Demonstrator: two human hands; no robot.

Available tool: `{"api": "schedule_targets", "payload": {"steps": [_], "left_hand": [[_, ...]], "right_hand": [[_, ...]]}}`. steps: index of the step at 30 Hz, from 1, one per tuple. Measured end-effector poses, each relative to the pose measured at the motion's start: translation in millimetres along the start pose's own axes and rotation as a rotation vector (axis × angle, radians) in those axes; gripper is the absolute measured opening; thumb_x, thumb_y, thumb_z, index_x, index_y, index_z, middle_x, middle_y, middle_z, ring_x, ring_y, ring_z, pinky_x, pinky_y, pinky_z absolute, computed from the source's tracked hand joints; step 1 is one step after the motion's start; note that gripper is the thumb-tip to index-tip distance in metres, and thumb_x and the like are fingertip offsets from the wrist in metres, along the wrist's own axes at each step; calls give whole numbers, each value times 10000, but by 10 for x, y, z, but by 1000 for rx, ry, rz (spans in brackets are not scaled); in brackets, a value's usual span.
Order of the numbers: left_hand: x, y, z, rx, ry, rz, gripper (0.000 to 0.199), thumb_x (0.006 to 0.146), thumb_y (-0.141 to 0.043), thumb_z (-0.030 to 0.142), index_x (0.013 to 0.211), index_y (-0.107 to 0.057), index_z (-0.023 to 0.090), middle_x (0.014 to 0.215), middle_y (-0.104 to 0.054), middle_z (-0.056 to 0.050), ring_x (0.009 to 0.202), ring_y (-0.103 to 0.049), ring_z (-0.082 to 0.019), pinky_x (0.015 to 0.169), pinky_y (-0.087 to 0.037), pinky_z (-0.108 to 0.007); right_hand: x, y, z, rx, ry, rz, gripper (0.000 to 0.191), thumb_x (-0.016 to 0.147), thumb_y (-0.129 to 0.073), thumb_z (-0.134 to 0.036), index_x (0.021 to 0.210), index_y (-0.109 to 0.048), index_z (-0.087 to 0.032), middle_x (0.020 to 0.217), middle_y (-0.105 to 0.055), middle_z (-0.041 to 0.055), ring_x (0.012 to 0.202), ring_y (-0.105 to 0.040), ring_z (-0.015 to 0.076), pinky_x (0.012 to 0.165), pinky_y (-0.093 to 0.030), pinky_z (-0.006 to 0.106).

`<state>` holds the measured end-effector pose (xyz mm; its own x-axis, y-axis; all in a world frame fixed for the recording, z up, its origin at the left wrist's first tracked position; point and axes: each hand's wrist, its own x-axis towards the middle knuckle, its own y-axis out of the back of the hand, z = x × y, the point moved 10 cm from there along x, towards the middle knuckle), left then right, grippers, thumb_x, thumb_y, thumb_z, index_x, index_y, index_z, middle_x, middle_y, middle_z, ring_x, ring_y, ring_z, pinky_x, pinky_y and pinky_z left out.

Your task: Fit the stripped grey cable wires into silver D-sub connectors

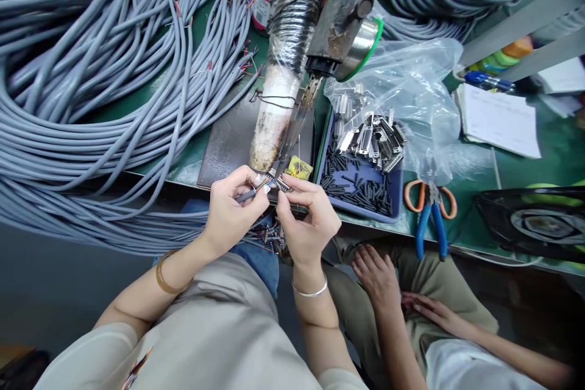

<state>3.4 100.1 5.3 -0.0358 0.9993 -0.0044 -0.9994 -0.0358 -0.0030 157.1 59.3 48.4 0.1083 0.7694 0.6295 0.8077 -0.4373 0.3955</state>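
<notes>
One soldering iron (302,111) slants in from approx. 1 o'clock, low end right by the work, contact can't tell. L hand (235,207) pinches the grey multicore cable (247,196), long axis approx. 8-to-2, coloured wires (266,182) pointing at the D-sub connector (284,184), which lies abt 2–3 o'clock of that grip; R hand (308,210), nearer it, pinches it b/w thumb & fingers, axis approx. 10-to-4.

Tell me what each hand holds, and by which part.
The left hand pinches a gray cable near its end, where coloured wires emerge. The right hand holds a small connector, apparently by one end.
</notes>
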Motion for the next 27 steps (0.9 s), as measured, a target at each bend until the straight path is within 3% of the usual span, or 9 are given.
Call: {"api": "schedule_targets", "payload": {"steps": [6,11,17,22,24,27], "left_hand": [[16,22,108,34,-61,14,115,769,-694,178,700,-602,177,578,-539,55,480,-446,-49,462,-353,-159],[18,27,130,35,-82,10,99,769,-682,161,702,-611,179,575,-540,57,486,-463,-54,475,-379,-162],[12,-17,42,23,-28,-28,107,760,-671,165,684,-597,177,624,-580,36,530,-493,-64,496,-399,-166],[-9,-36,3,-10,30,-51,112,743,-682,183,678,-593,171,648,-596,21,561,-509,-69,511,-407,-168],[-10,-36,-24,-62,88,-81,95,722,-705,182,718,-611,167,683,-628,11,583,-536,-71,534,-429,-168],[-25,-88,-88,-205,205,-199,164,674,-720,168,827,-663,161,712,-670,1,580,-550,-72,535,-435,-172]], "right_hand": [[44,1,-37,-14,17,-9,147,883,-737,-105,913,-695,-243,1069,-809,39,948,-782,192,842,-655,372],[30,16,-85,-15,50,8,172,869,-732,-82,899,-665,-238,1091,-806,51,965,-782,180,821,-667,327],[-30,7,-137,-124,121,-34,185,881,-703,-79,906,-613,-239,1105,-812,72,928,-796,174,792,-664,295],[-53,60,-187,-172,160,6,195,880,-729,-86,945,-633,-243,1070,-822,54,904,-806,173,782,-659,277],[-57,85,-172,-152,128,24,181,888,-729,-100,936,-641,-250,1038,-825,40,888,-808,175,772,-663,283],[-80,49,3,-37,-76,-52,117,921,-702,-149,880,-641,-240,968,-819,31,863,-807,176,727,-669,281]]}}
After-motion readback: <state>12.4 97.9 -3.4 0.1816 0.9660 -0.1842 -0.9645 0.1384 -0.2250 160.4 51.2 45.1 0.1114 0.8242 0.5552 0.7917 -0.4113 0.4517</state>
